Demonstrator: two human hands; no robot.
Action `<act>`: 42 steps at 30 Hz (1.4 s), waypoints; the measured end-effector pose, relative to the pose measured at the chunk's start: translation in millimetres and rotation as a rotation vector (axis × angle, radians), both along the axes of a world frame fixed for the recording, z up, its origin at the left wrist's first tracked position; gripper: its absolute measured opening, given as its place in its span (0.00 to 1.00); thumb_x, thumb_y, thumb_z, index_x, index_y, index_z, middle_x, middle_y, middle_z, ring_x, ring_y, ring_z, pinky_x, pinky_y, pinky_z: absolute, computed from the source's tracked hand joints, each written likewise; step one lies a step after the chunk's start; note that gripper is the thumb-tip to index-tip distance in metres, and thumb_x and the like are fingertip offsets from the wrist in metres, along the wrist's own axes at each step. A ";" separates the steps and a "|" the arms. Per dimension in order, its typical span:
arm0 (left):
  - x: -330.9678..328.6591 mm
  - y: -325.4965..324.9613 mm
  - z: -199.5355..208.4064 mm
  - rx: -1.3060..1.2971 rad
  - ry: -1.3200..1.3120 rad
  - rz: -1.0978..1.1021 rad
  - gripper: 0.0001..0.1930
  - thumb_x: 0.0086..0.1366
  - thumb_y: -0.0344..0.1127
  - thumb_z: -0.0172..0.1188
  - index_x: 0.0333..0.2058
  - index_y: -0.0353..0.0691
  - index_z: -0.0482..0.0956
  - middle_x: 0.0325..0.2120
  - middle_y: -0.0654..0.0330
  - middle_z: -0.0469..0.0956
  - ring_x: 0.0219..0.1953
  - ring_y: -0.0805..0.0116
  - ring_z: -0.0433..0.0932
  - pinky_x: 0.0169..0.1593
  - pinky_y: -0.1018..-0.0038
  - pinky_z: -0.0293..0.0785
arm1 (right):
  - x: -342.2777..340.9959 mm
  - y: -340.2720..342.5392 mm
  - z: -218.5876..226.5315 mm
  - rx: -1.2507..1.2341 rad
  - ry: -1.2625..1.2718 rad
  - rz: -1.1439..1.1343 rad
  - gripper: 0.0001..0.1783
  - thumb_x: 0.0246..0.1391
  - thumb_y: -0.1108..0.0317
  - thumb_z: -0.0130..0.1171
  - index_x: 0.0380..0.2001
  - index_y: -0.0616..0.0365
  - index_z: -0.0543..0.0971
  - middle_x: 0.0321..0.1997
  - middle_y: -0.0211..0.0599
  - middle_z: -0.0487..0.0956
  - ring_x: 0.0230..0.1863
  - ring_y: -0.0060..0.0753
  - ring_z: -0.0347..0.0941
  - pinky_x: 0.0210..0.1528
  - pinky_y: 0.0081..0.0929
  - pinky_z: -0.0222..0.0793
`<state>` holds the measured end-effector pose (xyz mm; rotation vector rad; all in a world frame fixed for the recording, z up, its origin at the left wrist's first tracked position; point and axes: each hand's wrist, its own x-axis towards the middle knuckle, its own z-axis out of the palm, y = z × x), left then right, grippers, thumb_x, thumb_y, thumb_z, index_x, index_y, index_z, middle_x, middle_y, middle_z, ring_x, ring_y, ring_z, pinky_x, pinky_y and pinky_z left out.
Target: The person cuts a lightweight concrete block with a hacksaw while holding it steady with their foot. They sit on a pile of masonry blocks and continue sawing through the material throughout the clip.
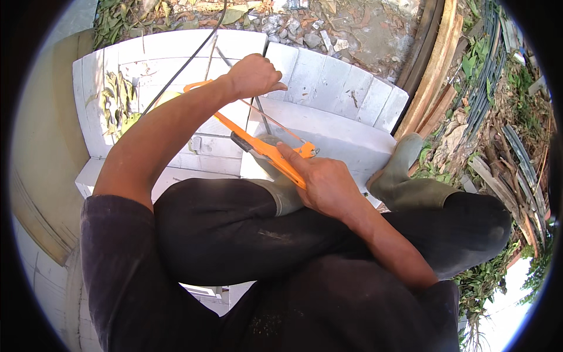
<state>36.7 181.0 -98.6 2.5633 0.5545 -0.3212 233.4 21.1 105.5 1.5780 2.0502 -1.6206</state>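
My right hand [327, 183] is wrapped round the handle end of an orange hacksaw [246, 136], which slants up to the left under my left forearm. Its thin brownish blade [280, 126] crosses a thin grey metal rod [262, 114] just below my left hand. My left hand [253, 76] is closed in a fist around that rod, part of which also shows above the fist. Whether the blade is touching the rod I cannot tell. The rod's lower end comes down by my left rubber boot [286, 193]; the far end of the saw is partly hidden behind my forearm.
White blocks [328, 79] form a stepped ledge under my legs. A black cable [187, 61] runs across it, near dry leaves [120, 97]. My right boot [404, 170] stands at the ledge's right end. Wooden planks [431, 70], thin rods [485, 70] and plant debris lie beyond.
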 end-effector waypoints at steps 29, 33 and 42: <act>24.8 -5.7 1.9 0.024 0.173 0.341 0.23 0.73 0.47 0.51 0.25 0.40 0.85 0.23 0.52 0.84 0.28 0.51 0.85 0.38 0.58 0.82 | 33.0 -10.3 62.5 -0.143 -0.095 0.014 0.46 0.49 0.69 0.63 0.73 0.48 0.62 0.31 0.45 0.83 0.34 0.56 0.81 0.38 0.51 0.75; 24.1 -4.8 2.6 0.021 0.154 0.372 0.20 0.72 0.45 0.53 0.27 0.40 0.86 0.25 0.52 0.85 0.30 0.51 0.86 0.40 0.58 0.82 | 13.7 -13.9 34.7 -0.049 -0.104 0.035 0.46 0.49 0.70 0.62 0.73 0.48 0.62 0.31 0.44 0.83 0.33 0.56 0.81 0.36 0.50 0.75; 16.8 -6.3 1.5 0.068 0.157 0.360 0.20 0.72 0.44 0.53 0.28 0.39 0.85 0.26 0.51 0.85 0.32 0.52 0.86 0.41 0.59 0.83 | 34.7 -23.2 75.3 -0.032 -0.085 0.002 0.44 0.49 0.71 0.62 0.72 0.46 0.64 0.29 0.44 0.82 0.30 0.54 0.81 0.31 0.49 0.75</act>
